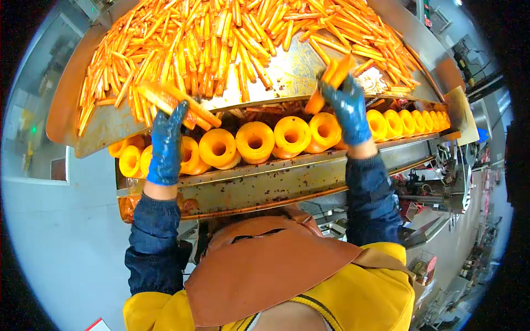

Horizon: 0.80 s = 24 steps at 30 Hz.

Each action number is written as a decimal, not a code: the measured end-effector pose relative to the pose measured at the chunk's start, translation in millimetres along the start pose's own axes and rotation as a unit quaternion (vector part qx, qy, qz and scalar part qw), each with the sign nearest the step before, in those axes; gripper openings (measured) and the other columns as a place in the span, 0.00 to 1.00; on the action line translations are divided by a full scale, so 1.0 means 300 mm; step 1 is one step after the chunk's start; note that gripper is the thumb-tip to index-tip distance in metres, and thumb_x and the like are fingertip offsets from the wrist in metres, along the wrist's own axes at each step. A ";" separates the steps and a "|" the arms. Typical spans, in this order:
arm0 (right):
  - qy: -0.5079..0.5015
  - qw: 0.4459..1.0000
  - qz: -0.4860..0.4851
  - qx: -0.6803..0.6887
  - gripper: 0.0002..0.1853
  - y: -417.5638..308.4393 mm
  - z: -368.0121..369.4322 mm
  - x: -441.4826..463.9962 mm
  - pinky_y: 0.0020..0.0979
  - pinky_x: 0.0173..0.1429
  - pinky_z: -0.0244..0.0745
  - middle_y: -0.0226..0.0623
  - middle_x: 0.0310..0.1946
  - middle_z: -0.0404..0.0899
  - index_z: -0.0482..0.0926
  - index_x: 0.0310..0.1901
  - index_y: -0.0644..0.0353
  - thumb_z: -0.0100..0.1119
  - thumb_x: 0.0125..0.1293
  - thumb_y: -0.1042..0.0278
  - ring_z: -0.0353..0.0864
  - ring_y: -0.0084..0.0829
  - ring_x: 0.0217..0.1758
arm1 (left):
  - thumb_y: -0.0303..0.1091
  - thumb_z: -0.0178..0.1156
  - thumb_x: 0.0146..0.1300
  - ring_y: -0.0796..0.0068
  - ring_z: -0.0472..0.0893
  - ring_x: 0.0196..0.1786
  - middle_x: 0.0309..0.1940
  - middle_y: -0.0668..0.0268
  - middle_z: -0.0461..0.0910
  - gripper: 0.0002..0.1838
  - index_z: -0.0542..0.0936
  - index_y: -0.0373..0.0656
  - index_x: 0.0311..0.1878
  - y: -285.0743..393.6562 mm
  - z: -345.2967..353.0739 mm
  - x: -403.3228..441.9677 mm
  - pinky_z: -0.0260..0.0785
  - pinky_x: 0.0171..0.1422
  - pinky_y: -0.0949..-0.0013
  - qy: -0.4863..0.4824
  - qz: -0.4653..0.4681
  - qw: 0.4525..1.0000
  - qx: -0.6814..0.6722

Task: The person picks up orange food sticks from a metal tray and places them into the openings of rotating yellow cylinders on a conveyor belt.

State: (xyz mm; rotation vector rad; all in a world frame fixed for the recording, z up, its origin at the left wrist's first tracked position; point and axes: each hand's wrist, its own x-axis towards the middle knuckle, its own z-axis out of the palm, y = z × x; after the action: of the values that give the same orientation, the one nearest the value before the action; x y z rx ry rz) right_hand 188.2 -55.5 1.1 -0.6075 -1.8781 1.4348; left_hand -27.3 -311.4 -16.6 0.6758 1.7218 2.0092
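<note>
My left hand [167, 144], in a wet blue glove, is closed on a few oily orange food sticks [182, 102] above the left end of a row of yellow-orange hollow cups [254, 142]. Over the right part of that row, my right hand [349, 110], gloved the same way, grips more orange sticks [335, 71]; they are somewhat blurred. Beyond both hands a big heap of glossy orange sticks [221, 47] lies on a metal tray [292, 69]. My fingers partly hide the held sticks.
A metal trough [265, 187] with dark specks runs along the near side of the cups. A pale crumpled clump [372, 81] lies on the tray at right. A whitish board [462, 115] stands at the row's right end, with machinery [436, 190] below it.
</note>
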 end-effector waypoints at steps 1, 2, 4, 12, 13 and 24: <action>0.026 0.999 0.023 0.041 0.18 0.003 0.036 -0.070 0.29 0.49 0.73 0.33 0.40 0.80 0.75 0.48 0.65 0.63 0.58 0.67 0.77 0.26 0.42 | 0.38 0.59 0.63 0.80 0.75 0.43 0.41 0.67 0.77 0.16 0.75 0.37 0.50 -0.002 0.006 -0.034 0.68 0.48 0.73 0.017 0.010 1.000 0.000; 0.020 0.999 0.024 0.042 0.16 0.093 0.050 -0.106 0.30 0.46 0.74 0.33 0.39 0.80 0.76 0.46 0.65 0.63 0.58 0.67 0.78 0.25 0.40 | 0.36 0.60 0.63 0.80 0.75 0.43 0.41 0.66 0.77 0.16 0.75 0.37 0.49 -0.019 -0.005 -0.055 0.69 0.48 0.73 0.021 0.032 0.998 0.041; 0.006 0.996 0.018 -0.090 0.11 0.234 0.052 -0.166 0.31 0.40 0.74 0.33 0.34 0.81 0.78 0.39 0.65 0.64 0.57 0.68 0.78 0.24 0.35 | 0.32 0.62 0.60 0.79 0.76 0.40 0.38 0.66 0.79 0.14 0.75 0.36 0.47 -0.070 -0.029 -0.074 0.70 0.45 0.72 0.035 0.070 0.987 0.142; 0.026 0.989 0.026 -0.145 0.16 0.191 0.136 -0.238 0.31 0.44 0.74 0.41 0.36 0.81 0.79 0.42 0.65 0.67 0.56 0.64 0.79 0.32 0.38 | 0.29 0.65 0.58 0.79 0.77 0.34 0.32 0.67 0.79 0.10 0.77 0.37 0.41 -0.142 0.040 -0.103 0.70 0.39 0.72 0.025 0.118 0.979 0.167; -0.010 0.968 -0.044 -0.245 0.19 0.189 0.145 -0.239 0.32 0.47 0.74 0.44 0.41 0.80 0.78 0.45 0.65 0.67 0.55 0.63 0.80 0.36 0.41 | 0.28 0.65 0.57 0.78 0.77 0.34 0.31 0.67 0.79 0.10 0.77 0.37 0.40 -0.147 0.063 -0.105 0.71 0.39 0.72 0.008 0.148 0.969 0.198; 0.086 0.965 -0.098 -0.229 0.16 0.134 0.032 -0.315 0.29 0.43 0.75 0.39 0.42 0.80 0.78 0.48 0.58 0.65 0.57 0.69 0.80 0.32 0.38 | 0.30 0.60 0.61 0.78 0.78 0.39 0.37 0.65 0.82 0.10 0.80 0.36 0.45 -0.131 0.088 -0.122 0.71 0.46 0.73 -0.038 0.048 0.990 0.128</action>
State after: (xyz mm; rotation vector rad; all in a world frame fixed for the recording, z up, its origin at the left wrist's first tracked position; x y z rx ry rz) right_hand 241.0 -118.2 -61.6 -0.7117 -2.0728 0.7962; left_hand 17.7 -306.2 -55.8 0.9237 1.9527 1.8136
